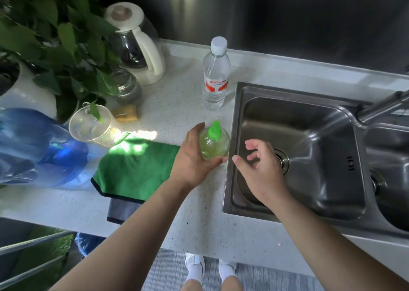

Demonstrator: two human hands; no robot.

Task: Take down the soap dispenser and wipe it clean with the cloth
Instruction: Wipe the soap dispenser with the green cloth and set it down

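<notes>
The soap dispenser (214, 144) is a clear round bottle of pale green liquid with a bright green pump. It stands upright on the white counter just left of the sink. My left hand (192, 158) wraps around its left and front side. My right hand (259, 164) hovers over the sink basin to the right of the dispenser, fingers apart and holding nothing. A green cloth (137, 169) lies flat on the counter directly left of my left hand, with a grey cloth (120, 210) under its near edge.
A steel sink (294, 122) with a tap (380, 108) fills the right side. A water bottle (215, 76) stands behind the dispenser. At left are a kettle (141, 47), glass jar (127, 87), clear jug (91, 124), sponge (126, 112), plant (44, 36) and blue water jug (37, 146).
</notes>
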